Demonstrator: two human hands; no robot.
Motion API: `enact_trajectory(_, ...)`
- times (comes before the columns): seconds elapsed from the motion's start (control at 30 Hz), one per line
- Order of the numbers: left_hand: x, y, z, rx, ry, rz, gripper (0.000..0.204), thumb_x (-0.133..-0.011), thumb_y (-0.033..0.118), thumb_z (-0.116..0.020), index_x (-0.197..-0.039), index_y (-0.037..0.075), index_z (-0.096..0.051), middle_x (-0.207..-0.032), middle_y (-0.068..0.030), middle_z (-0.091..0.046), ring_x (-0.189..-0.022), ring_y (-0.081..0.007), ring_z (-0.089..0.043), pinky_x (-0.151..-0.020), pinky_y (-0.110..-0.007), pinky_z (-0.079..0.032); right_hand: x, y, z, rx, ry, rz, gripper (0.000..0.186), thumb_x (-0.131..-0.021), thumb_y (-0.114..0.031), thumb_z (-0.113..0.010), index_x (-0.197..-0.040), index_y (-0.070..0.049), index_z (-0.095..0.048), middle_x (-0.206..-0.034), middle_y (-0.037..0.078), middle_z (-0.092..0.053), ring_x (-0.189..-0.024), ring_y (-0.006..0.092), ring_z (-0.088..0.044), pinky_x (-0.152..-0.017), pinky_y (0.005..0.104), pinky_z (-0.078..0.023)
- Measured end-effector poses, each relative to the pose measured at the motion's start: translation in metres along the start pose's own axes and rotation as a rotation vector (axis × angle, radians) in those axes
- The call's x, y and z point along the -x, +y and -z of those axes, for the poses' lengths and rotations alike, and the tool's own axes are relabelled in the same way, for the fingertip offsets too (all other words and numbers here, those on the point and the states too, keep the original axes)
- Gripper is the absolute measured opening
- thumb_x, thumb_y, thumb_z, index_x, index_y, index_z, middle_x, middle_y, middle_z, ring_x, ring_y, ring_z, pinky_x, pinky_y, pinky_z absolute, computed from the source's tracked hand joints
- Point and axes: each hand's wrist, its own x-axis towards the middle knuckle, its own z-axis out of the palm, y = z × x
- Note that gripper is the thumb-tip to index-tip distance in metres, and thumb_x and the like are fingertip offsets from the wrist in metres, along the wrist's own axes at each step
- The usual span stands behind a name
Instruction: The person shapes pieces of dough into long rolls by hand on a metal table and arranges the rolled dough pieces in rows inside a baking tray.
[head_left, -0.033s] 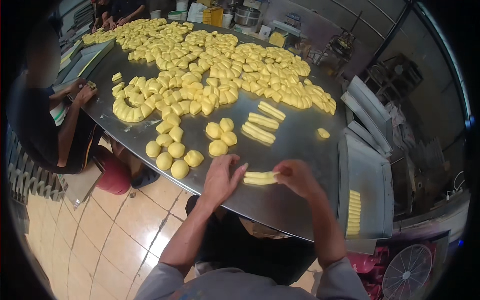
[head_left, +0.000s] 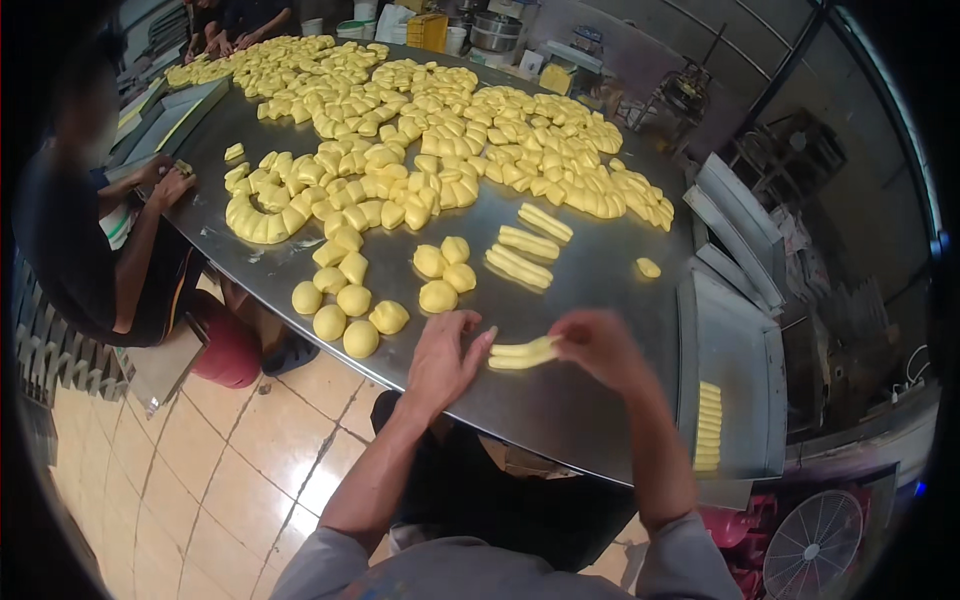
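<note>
A doubled strip of yellow dough lies in front of me near the table's front edge. My right hand pinches its right end, lifted a little off the metal. Beside the left end rests my left hand, thumb apart from the fingers; its thumb tip is at or against the dough, and I cannot tell if it presses. Beyond my hands, grooved dough strips lie in a slanting row. Round dough balls sit to the left of my left hand, with a small cluster of dough balls just past its fingertips.
Heaps of cut dough pieces cover the far part of the metal table. One small dough piece lies at right. A metal tray there holds a row of dough strips. A co-worker sits at the left edge.
My right hand has risen slightly, and the right end of the dough strip bends upward with it. My left hand stays in nearly the same place.
</note>
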Motion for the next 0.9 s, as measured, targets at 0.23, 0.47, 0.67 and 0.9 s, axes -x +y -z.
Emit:
enact_trajectory(0.23, -0.004, 0.001, 0.005, 0.088, 0.023, 0.023, 0.024, -0.085, 0.022, -0.063, -0.09, 0.0, -0.057, -0.083, -0.0134, -0.056, -0.084, -0.0306, -0.054, -0.075, -0.039, -0.044, -0.067, -0.114, 0.061, 0.044, 0.061, 0.142, 0.016, -0.077, -0.005, -0.06, -0.092, 0.002, -0.063, -0.073, 0.003, -0.061, -0.058, 0.0073, -0.055, -0.054, 0.0203, -0.045)
enact_trajectory(0.47, -0.002, 0.0, 0.007, 0.081, -0.005, 0.032, 0.022, -0.085, 0.02, -0.063, -0.086, 0.0, -0.056, -0.081, -0.0135, -0.056, -0.082, -0.0303, -0.054, -0.073, -0.038, -0.044, -0.172, -0.104, 0.056, 0.105, -0.021, 0.163, 0.025, -0.076, -0.01, -0.065, -0.097, 0.003, -0.062, -0.081, 0.004, -0.059, -0.067, 0.0087, -0.056, -0.058, 0.0223, -0.047)
enact_trajectory(0.67, -0.004, 0.001, 0.004, 0.084, 0.045, 0.026, 0.019, -0.083, 0.018, -0.065, -0.084, 0.001, -0.057, -0.079, -0.0129, -0.056, -0.076, -0.028, -0.055, -0.065, -0.036, -0.044, -0.192, -0.051, 0.087, 0.392, 0.572, 0.3, 0.035, -0.071, -0.019, -0.066, -0.102, -0.002, -0.065, -0.095, 0.018, -0.065, -0.088, 0.0296, -0.064, -0.083, 0.0351, -0.048)
enact_trajectory(0.9, -0.004, -0.003, 0.002, 0.113, 0.076, 0.057, 0.017, -0.081, 0.014, -0.067, -0.081, 0.001, -0.057, -0.076, -0.0123, -0.056, -0.071, -0.0283, -0.054, -0.064, -0.035, -0.044, -0.143, 0.071, 0.18, 0.641, 0.633, -0.183, 0.03, -0.079, -0.024, -0.058, -0.095, -0.001, -0.066, -0.093, 0.02, -0.066, -0.09, 0.032, -0.064, -0.08, 0.0396, -0.048)
